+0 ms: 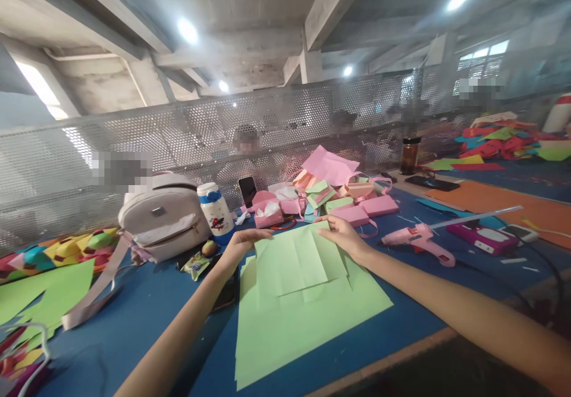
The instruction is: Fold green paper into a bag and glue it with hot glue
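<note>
Both hands are at the far edge of a light green paper sheet (289, 263) with fold creases. My left hand (247, 239) pinches its upper left corner. At the upper right corner, my right hand (345, 237) has its fingers closed on the paper, with the thumb below. A folded layer lies across the sheet's right part. Beneath it, larger green sheets (307, 337) lie stacked on the blue tabletop (147, 308). Parts of the fingertips are hidden behind the paper.
Pink and green paper boxes (352, 213) are heaped behind the sheets. A pink glue gun (422, 242) lies right, near a purple power strip (484, 239). A white bottle (215, 212), a phone (247, 191) and a pale backpack (163, 218) stand beyond. A perforated metal screen (285, 117) runs behind.
</note>
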### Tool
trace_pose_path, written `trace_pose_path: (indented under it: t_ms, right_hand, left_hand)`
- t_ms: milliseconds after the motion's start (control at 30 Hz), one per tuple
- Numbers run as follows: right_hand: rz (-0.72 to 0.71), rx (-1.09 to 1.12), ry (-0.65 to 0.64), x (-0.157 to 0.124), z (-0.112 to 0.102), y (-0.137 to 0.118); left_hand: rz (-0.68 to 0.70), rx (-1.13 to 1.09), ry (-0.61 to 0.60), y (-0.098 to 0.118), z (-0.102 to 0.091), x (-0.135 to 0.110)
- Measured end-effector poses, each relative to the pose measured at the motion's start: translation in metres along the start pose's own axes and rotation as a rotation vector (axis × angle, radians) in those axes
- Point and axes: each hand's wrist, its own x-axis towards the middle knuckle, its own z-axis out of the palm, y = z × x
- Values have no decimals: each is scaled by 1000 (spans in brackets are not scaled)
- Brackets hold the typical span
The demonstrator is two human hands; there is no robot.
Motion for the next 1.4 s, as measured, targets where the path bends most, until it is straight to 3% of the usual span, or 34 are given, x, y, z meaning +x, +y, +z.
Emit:
trace_pose_path:
  t_ms: [133, 300, 467, 567, 667, 833, 933, 1133, 1400]
  right_hand:
    - [-3, -22, -48, 0, 3, 1]
    - [-46, -106, -102, -2, 5, 3]
    - [-178, -307, -112, 1, 2, 4]
    - [-294, -467, -138, 2, 5, -7]
    - [-352, -605, -249, 3, 18, -24]
    - [-288, -756, -368, 4, 44, -49]
    - [-250, -784, -385, 4, 49, -62]
    - [-248, -717, -412, 7, 32, -78]
    - [-237, -574, -410, -5, 0, -92]
  left_hand:
    - [-36, 101, 33, 0, 14, 1]
    - [-99, 217, -14, 0, 39, -2]
    - [-193, 260, -64, -3, 40, -4]
    - [-221, 263, -88, -2, 38, -4]
    - [-225, 278, -103, 2, 43, -3]
    - [-185, 332, -98, 17, 54, -5]
    - [-146, 364, -74, 30, 57, -11]
    - [-116, 393, 56, 57, 52, -31]
    - [-187, 313, 197, 87, 42, -64]
